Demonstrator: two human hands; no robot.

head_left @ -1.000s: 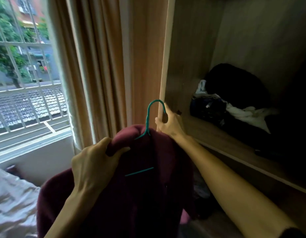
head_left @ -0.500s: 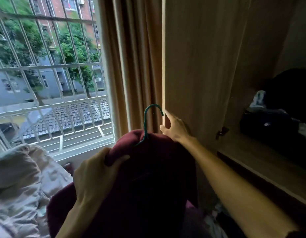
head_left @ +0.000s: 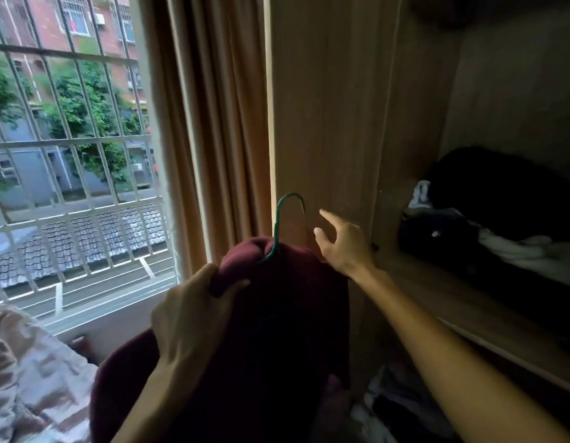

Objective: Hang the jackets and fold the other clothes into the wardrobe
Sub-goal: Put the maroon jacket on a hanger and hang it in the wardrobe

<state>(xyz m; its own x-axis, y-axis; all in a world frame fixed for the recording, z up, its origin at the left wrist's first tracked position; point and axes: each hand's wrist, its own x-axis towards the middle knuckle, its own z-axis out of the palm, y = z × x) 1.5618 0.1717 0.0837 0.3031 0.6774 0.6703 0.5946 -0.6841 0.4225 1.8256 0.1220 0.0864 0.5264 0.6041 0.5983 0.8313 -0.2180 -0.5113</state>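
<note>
A maroon jacket (head_left: 277, 314) hangs on a teal hanger (head_left: 282, 219) whose hook sticks up above the collar. My left hand (head_left: 187, 314) grips the jacket's shoulder over the hanger at lower centre. My right hand (head_left: 341, 244) reaches forward just right of the hook, fingers spread and relaxed, holding nothing, in front of the wooden wardrobe door (head_left: 328, 123). The hanger's bar is hidden under the fabric.
The wardrobe's shelf (head_left: 469, 302) on the right holds a pile of dark and white clothes (head_left: 488, 225). A tan curtain (head_left: 207, 123) and a barred window (head_left: 69, 155) are on the left. A rumpled bed cover (head_left: 28, 378) lies at lower left. More clothes (head_left: 389, 410) lie low down.
My right hand has come off the wardrobe door's edge and now hovers with fingers spread. The view has swung left and up, showing more window and less shelf.
</note>
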